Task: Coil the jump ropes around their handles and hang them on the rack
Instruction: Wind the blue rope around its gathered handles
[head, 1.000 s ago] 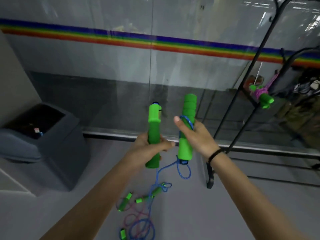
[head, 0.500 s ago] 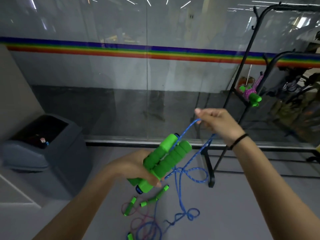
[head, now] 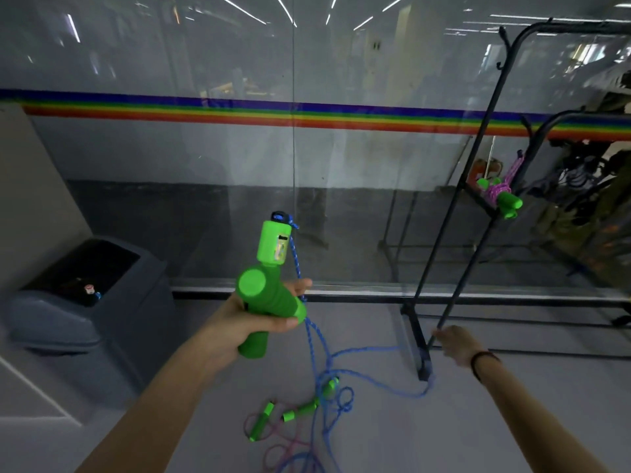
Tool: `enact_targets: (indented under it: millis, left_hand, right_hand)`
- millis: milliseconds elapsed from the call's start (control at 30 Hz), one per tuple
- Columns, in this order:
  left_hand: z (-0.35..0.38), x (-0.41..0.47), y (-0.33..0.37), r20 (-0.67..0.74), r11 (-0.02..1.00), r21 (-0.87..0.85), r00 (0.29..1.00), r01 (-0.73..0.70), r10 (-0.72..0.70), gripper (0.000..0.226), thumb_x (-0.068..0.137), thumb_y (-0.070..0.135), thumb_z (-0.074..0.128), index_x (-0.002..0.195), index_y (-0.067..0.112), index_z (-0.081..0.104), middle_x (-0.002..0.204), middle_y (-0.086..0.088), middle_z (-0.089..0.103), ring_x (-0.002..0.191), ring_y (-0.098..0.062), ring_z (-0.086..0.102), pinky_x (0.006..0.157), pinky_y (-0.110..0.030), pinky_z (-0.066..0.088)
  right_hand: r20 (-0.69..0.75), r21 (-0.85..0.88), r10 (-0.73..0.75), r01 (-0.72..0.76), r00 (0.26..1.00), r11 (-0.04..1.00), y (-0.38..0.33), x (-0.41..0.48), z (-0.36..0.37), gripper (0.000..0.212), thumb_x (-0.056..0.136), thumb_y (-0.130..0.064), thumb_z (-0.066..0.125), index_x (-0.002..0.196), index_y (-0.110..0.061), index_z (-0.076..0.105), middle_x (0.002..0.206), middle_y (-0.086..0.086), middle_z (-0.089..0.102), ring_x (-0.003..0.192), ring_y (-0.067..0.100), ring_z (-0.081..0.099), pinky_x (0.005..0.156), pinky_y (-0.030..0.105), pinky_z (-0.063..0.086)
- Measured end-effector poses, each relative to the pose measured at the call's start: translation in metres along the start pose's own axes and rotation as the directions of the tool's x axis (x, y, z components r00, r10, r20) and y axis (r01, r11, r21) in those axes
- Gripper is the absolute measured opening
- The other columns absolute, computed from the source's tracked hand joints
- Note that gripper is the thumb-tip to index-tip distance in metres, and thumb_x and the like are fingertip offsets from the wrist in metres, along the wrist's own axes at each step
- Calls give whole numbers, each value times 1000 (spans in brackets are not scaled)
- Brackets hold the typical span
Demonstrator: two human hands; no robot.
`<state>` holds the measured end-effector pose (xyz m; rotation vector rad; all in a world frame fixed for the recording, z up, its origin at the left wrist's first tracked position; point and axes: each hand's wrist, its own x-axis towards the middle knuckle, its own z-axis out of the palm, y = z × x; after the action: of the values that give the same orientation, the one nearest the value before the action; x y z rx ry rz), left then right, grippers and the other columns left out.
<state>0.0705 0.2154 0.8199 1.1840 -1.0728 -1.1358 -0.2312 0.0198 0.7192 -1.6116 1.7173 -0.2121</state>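
My left hand (head: 246,322) grips two green foam handles (head: 269,295) of a blue jump rope, held together and splayed apart at the top. The blue rope (head: 314,343) hangs from them to the floor, and one strand runs right toward my right hand (head: 456,344). That hand is low beside the foot of the black rack (head: 478,186), fingers curled on the rope's blurred strand. A coiled pink rope with green handles (head: 500,196) hangs on the rack.
More jump ropes (head: 300,409) with green handles and pink and blue cords lie tangled on the grey floor below my hands. A dark waste bin (head: 102,302) stands at the left. A glass wall with a rainbow stripe (head: 293,114) runs straight ahead.
My right hand has swung from chest height down to the right, drawing the blue rope out toward the rack's foot. My left hand has raised the two handles more upright.
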Motion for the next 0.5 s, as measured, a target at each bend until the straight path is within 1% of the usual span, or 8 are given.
enact_targets:
  millis: [33,100,167,200,267,333,433,500]
  left_hand:
    - [4,3,-3,-27,1000,-28,1000,1,-1,50,44,8,79,93,7,70,102,6,74,94,-2,67,78,-13,52]
    - [15,7,-8,-60,999,-41,998,9,-11,31,44,3,77,73,16,74,79,9,75,76,0,67,68,-11,52]
    - [28,9,-10,-14,1000,-11,1000,1,-1,26,51,0,71,68,19,75,68,8,73,69,-1,66,64,-12,51]
    - [33,10,-10,19,1000,-2,1000,-2,2,24,54,-1,70,71,16,74,69,7,72,69,-2,66,64,-13,51]
    - [35,9,-10,60,1000,-7,998,3,-2,29,57,-1,69,84,11,69,73,5,73,73,-5,67,65,-15,51]
    - [31,6,-11,78,1000,-1,997,18,-18,32,58,1,71,89,9,67,77,4,74,77,-6,68,67,-16,51]
    - [20,-5,-12,88,993,-11,989,117,-116,28,59,-4,78,81,13,74,82,-1,75,79,-10,70,62,-20,54]
    - [9,-11,-6,98,977,-32,973,213,-208,33,58,1,80,88,14,73,86,-4,76,78,-13,72,55,-21,54]
  right_hand:
    - [-2,21,-153,153,988,988,-10,-11,7,17,92,-21,51,75,-22,51,90,7,55,82,17,52,74,19,44]
    - [-24,329,-440,423,898,844,-48,-55,23,6,87,-21,58,82,-23,57,94,7,61,84,14,58,71,5,43]
    - [90,539,-680,538,728,648,-82,-96,34,35,79,-41,63,104,-17,58,106,8,63,100,14,61,84,12,46]
    - [165,547,-746,569,645,613,-93,-107,40,53,73,-46,67,115,-16,52,113,3,61,108,13,58,90,19,46]
    - [234,505,-818,653,525,563,-106,-119,48,64,67,-38,73,122,-23,44,116,-6,55,111,15,55,98,33,45]
    - [225,436,-842,721,491,538,-112,-119,50,57,70,-31,74,120,-27,46,113,-2,58,104,19,57,95,43,48]
    - [241,331,-866,802,437,497,-112,-115,41,52,74,-35,72,122,-27,52,111,4,61,102,18,59,93,36,49]
    - [231,248,-884,853,407,458,-109,-108,26,50,72,-41,72,118,-28,57,104,7,57,97,15,56,88,28,46]
